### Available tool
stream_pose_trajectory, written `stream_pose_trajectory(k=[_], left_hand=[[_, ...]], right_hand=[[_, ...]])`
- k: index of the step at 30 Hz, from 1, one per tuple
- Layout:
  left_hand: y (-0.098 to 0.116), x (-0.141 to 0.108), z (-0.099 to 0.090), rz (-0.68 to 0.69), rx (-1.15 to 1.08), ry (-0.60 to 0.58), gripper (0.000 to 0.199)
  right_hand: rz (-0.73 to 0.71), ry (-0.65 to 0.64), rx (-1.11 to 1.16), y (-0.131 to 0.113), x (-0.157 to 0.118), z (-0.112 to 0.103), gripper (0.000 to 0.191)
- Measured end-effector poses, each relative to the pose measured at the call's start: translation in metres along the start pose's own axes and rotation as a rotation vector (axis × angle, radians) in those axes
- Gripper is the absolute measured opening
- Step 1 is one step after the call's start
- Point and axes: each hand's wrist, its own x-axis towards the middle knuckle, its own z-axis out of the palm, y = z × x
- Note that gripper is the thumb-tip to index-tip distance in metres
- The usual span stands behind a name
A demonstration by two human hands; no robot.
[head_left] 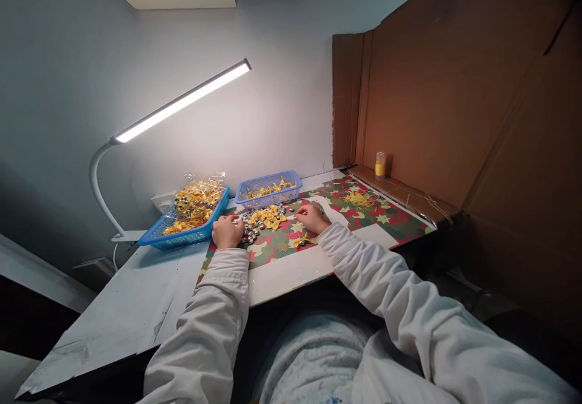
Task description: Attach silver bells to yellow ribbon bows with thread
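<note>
My left hand (pixel 228 232) rests at the left edge of a pile of silver beads (pixel 251 234), its fingers curled; whatever it may hold is too small to see. Yellow ribbon bows (pixel 270 216) lie heaped on and beside the beads. To the right of that pile is my right hand (pixel 311 218), its thumb and fingertips pinched together above the camouflage-patterned sheet (pixel 273 252); anything between them is too small to make out. Just below this hand, one yellow bow with a silver bead (pixel 302 242) lies on the sheet.
A blue basket (pixel 182 238) heaped with yellow bows stands at the left, a smaller basket (pixel 268 198) behind the pile. Thin yellow strands (pixel 360 200) lie at the right. A yellow-filled bottle (pixel 380 165) stands by the cardboard wall (pixel 431 101). A lit lamp (pixel 182 102) hangs over the left.
</note>
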Motion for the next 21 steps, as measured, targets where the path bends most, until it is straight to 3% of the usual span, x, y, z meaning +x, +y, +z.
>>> stream_pose_trajectory(k=[6, 10, 13, 16, 19, 21], left_hand=[[0.003, -0.003, 0.003, -0.065, 0.0, -0.077, 0.031], [0.008, -0.005, -0.005, -0.05, -0.07, 0.067, 0.032], [0.021, -0.009, -0.017, 0.147, -0.128, 0.232, 0.034], [0.036, -0.016, -0.024, 0.389, -0.16, 0.268, 0.029], [0.045, -0.02, -0.025, 0.52, -0.171, 0.276, 0.027], [0.046, -0.022, -0.023, 0.553, -0.176, 0.29, 0.028]], right_hand=[[-0.017, -0.018, -0.007, 0.0, -0.001, 0.0, 0.011], [-0.025, -0.004, 0.013, -0.004, -0.003, -0.001, 0.009], [-0.183, 0.11, -0.006, -0.011, -0.008, -0.004, 0.013], [-0.38, 0.168, -0.094, -0.018, -0.012, -0.009, 0.027], [-0.406, 0.15, -0.176, -0.02, -0.014, -0.01, 0.029], [-0.365, 0.138, -0.199, -0.019, -0.014, -0.01, 0.02]])
